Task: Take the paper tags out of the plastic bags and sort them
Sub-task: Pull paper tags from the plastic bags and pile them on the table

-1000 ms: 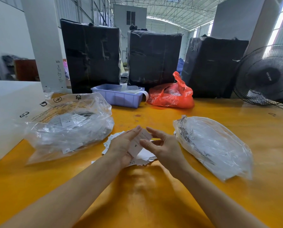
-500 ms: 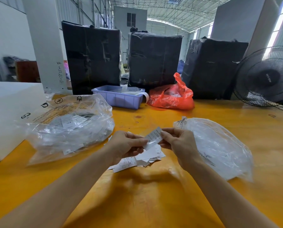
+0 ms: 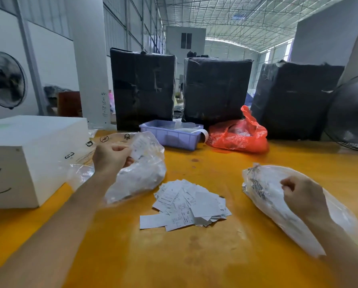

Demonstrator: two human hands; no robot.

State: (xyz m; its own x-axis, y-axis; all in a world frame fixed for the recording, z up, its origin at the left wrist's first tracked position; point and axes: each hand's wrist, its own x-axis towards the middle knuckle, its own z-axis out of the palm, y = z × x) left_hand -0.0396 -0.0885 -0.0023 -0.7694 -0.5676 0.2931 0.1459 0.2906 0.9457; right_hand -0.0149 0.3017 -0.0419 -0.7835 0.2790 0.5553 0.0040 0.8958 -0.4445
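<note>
Paper tag [image 3: 139,145] pinched in left hand [image 3: 109,157].

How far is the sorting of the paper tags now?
Done: a mixed pile of tags lies loose on the table. In hand: the left hand pinches one tag over the left bag; the right hand rests on the right bag. Left: both bags look full, and no sorted groups show.
</note>
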